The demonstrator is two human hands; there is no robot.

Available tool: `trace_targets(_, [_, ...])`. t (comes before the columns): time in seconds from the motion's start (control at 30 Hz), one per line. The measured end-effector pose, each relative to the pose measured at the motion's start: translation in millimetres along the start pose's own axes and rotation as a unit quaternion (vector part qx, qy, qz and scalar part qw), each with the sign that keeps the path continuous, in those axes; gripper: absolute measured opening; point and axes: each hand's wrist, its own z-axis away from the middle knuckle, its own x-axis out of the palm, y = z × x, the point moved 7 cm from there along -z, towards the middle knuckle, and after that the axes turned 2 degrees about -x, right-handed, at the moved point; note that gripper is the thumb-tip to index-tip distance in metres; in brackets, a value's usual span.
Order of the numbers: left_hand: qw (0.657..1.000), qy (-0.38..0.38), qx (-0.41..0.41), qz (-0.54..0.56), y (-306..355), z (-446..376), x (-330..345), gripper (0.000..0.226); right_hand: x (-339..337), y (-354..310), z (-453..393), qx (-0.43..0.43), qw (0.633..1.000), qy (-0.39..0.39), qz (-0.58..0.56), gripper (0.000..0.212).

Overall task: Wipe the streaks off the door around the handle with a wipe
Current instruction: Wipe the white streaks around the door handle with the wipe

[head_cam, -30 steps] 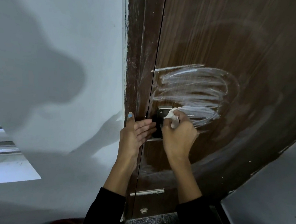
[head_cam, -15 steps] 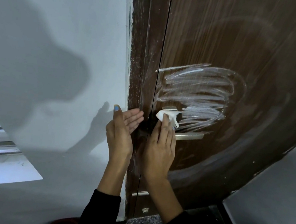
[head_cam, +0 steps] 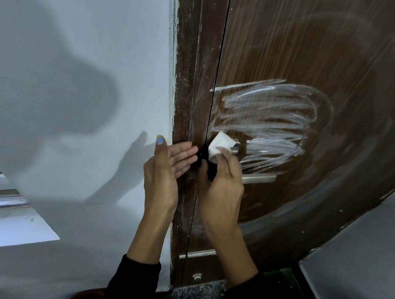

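Observation:
A dark brown wooden door [head_cam: 333,54] carries white looping streaks [head_cam: 269,122] above a silver lever handle [head_cam: 259,178]. My right hand [head_cam: 222,185] presses a small folded white wipe [head_cam: 219,145] against the door by its left edge, just above the handle's base. A round metal lock piece [head_cam: 235,146] shows beside the wipe. My left hand [head_cam: 165,170] rests flat with fingers apart on the brown door frame [head_cam: 186,76], holding nothing. The handle's inner end is hidden behind my right hand.
A white wall [head_cam: 79,65] with my shadow fills the left. A window sill [head_cam: 3,224] sits at lower left. A grey panel [head_cam: 360,273] stands at lower right. A speckled dark floor [head_cam: 199,296] lies below the door.
My right hand has carried the wipe left, from the streaks over the lock to the door's edge. My left hand shifted left along the frame and stays open.

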Motion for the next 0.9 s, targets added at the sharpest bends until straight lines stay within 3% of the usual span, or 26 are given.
trace_targets(0.17, [1.000, 0.013, 0.015, -0.006, 4, 2, -6, 0.057, -9, -2, -19, -0.027, 0.999, 0.027, -0.003, 0.010])
trace_targets(0.4, [0.999, 0.005, 0.032, 0.015, 10, 3, -3, 0.058, 34, -16, 20, 0.028, 0.994, -0.090, 0.057, 0.058])
trace_targets(0.53, [0.999, 0.005, 0.037, 0.035, 13, 5, -8, 0.059, 44, -11, 34, 0.033, 0.995, -0.090, 0.026, 0.064])
trace_targets(0.7, [0.998, 0.011, 0.044, 0.034, 15, 7, -14, 0.060, 57, 11, 73, 0.043, 0.988, -0.148, 0.009, 0.071])
trace_targets(0.9, [0.998, 0.027, 0.044, 0.030, 16, 9, -19, 0.060, 44, 17, 56, -0.037, 0.997, -0.068, 0.011, 0.064])
